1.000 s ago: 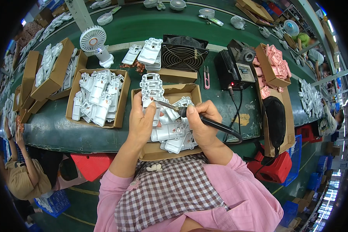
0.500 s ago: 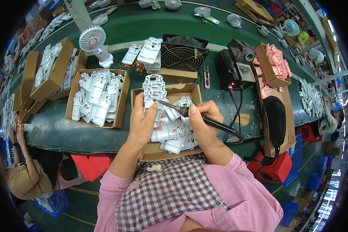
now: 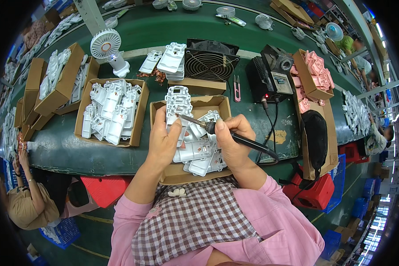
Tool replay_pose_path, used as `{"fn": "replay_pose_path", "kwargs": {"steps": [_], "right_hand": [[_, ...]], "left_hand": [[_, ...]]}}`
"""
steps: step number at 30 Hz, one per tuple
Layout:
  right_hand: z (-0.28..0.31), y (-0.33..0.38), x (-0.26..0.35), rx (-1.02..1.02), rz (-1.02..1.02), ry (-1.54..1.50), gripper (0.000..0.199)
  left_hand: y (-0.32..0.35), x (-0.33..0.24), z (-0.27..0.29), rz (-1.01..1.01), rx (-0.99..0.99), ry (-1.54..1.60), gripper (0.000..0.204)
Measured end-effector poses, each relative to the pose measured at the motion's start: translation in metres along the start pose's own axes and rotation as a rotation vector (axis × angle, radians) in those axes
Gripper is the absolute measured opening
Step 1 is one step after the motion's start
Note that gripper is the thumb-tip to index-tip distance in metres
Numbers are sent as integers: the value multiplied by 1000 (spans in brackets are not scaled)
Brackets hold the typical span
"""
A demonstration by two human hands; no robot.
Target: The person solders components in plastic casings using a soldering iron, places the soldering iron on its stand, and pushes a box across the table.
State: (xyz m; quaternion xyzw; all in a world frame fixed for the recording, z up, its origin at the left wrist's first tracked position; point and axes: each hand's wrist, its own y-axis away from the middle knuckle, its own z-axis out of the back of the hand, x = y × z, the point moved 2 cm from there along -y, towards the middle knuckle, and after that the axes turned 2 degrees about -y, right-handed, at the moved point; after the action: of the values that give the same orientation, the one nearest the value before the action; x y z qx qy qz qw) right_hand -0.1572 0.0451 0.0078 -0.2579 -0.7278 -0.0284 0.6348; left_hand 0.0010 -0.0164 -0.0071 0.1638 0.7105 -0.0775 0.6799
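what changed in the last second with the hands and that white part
Almost nothing. The left hand still holds the white part upright over the box, and the right hand still keeps the iron tip on it. The boxes, fan and station stayed put.

matt white plastic part [image 3: 176, 106]; brown cardboard box [image 3: 221, 104]; metal-tipped iron [image 3: 226, 133]

Item counts:
- Soldering iron [image 3: 235, 138]: one.
- Black square fan [image 3: 210, 64]: one.
- White handheld fan [image 3: 107, 48] standing at far left: one.
- Black power unit [image 3: 270, 75]: one.
- Pink snips [image 3: 236, 87]: one.
- Open cardboard boxes of white plastic parts on the near worktop [image 3: 66, 146]: two, the left box [image 3: 137, 119] and the centre box [image 3: 181, 174].
- Box of pink parts [image 3: 314, 76] at right: one.
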Motion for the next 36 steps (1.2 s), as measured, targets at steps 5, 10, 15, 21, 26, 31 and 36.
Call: {"fn": "replay_pose_path", "kwargs": {"steps": [5, 10, 15, 21, 26, 31, 36], "right_hand": [[1, 0, 1, -35, 24, -55, 17], [5, 5, 0, -52, 62, -257, 16], [6, 5, 2, -69, 80, -250, 16], [5, 2, -3, -30, 93, -118, 16], [4, 2, -3, -42, 46, -30, 18], [2, 1, -3, -34, 44, -11, 18], [0, 1, -1, -29, 36, -29, 18]], "left_hand": [[-1, 1, 1, 32, -3, 53, 34], [-6, 5, 3, -124, -26, 163, 45], [-7, -1, -1, -61, -23, 290, 36], [-10, 11, 2, -140, -81, 225, 23], [-5, 2, 0, -68, -70, 125, 19], [-2, -1, -2, -100, -112, 47, 18], [-1, -2, -2, -102, -123, 17, 19]]}}
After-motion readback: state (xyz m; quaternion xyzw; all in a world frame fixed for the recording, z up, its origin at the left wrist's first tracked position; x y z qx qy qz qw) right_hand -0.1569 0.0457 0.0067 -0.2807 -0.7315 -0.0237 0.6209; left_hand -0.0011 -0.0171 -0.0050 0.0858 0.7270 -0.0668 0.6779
